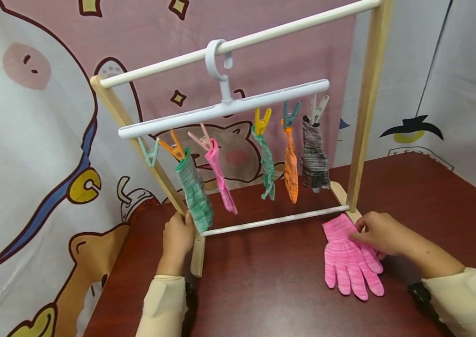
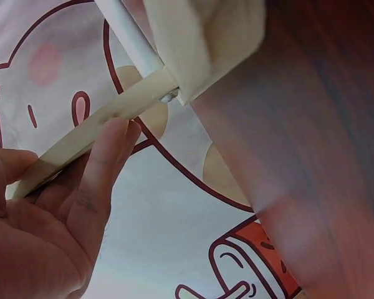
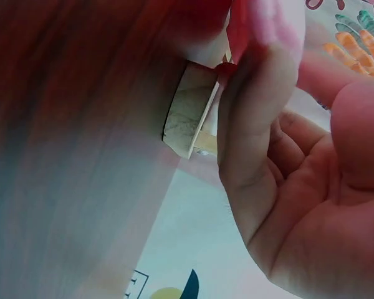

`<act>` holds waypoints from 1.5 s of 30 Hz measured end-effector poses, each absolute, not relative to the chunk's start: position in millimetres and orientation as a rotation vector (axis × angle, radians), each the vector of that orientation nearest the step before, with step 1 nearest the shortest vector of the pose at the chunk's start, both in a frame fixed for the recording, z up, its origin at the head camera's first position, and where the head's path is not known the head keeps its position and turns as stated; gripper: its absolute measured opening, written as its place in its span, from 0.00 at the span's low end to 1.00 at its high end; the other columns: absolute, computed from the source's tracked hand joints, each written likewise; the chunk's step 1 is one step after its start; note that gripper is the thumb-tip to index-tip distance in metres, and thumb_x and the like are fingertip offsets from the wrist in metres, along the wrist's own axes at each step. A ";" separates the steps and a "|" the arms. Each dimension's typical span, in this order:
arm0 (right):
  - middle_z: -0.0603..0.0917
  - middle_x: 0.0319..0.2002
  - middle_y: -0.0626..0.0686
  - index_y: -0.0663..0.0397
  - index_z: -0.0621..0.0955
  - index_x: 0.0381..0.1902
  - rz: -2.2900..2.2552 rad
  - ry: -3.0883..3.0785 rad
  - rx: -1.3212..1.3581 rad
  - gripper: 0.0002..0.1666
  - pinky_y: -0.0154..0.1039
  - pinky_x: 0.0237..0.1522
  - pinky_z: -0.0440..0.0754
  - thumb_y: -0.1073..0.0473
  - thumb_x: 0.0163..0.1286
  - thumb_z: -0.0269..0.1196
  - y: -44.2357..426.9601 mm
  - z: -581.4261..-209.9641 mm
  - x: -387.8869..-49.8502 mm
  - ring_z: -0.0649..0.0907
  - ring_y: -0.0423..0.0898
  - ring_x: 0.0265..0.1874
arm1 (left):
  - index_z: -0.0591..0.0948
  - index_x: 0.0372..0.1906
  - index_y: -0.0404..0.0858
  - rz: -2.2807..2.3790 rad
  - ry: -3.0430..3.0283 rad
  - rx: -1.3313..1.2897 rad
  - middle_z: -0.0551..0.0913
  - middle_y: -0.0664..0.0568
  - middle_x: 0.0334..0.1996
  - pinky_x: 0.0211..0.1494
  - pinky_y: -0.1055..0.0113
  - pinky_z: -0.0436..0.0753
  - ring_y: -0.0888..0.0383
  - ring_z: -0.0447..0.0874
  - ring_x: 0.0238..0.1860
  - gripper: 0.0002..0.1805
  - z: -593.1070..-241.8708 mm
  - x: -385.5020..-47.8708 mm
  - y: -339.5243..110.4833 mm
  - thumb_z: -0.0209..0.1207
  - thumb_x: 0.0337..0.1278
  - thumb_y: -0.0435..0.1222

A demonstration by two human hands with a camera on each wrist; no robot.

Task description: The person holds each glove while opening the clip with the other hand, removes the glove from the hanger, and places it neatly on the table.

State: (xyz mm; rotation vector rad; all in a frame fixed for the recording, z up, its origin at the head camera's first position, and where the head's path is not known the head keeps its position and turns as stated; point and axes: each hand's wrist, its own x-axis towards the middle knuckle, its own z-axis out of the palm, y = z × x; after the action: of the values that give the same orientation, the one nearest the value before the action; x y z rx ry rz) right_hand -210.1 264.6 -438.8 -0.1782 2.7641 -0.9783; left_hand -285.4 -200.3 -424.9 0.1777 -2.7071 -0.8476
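My left hand [image 1: 178, 238] grips the lower left wooden post [image 1: 136, 145] of a drying rack; the left wrist view shows thumb and fingers on either side of the wood [image 2: 106, 115]. At the rack's right foot, my right hand [image 1: 385, 236] pinches the edge of a pink knit glove [image 1: 345, 257]. That glove lies flat on the table, fingers toward me. In the right wrist view, pink fabric [image 3: 277, 25] shows at the fingertips. A white clip hanger [image 1: 225, 110] hangs from the rack's top bar.
Clipped to the hanger are gloves: green [image 1: 195, 192], pink [image 1: 221, 178], another green [image 1: 267, 166], orange [image 1: 290, 166] and grey-black [image 1: 315, 157]. A mint clip [image 1: 149, 152] at its left end holds nothing. The rack stands on a dark red table [image 1: 259, 290] before a cartoon-printed curtain [image 1: 107, 112].
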 end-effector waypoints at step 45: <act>0.73 0.14 0.44 0.51 0.82 0.30 -0.843 3.118 -0.261 0.10 0.35 0.15 0.70 0.53 0.67 0.66 253.4 -417.0 -204.2 0.72 0.39 0.13 | 0.80 0.51 0.31 -0.851 -2.710 0.131 0.86 0.35 0.34 0.40 0.43 0.80 0.37 0.86 0.36 0.23 -423.7 -282.7 -203.9 0.44 0.78 0.46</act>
State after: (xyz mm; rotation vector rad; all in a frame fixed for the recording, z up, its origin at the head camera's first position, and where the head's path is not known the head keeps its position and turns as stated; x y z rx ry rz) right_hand -204.2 253.4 -417.0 -0.2610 3.1176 -0.8429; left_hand -282.7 -203.9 -423.7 0.1310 -2.7102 -0.8507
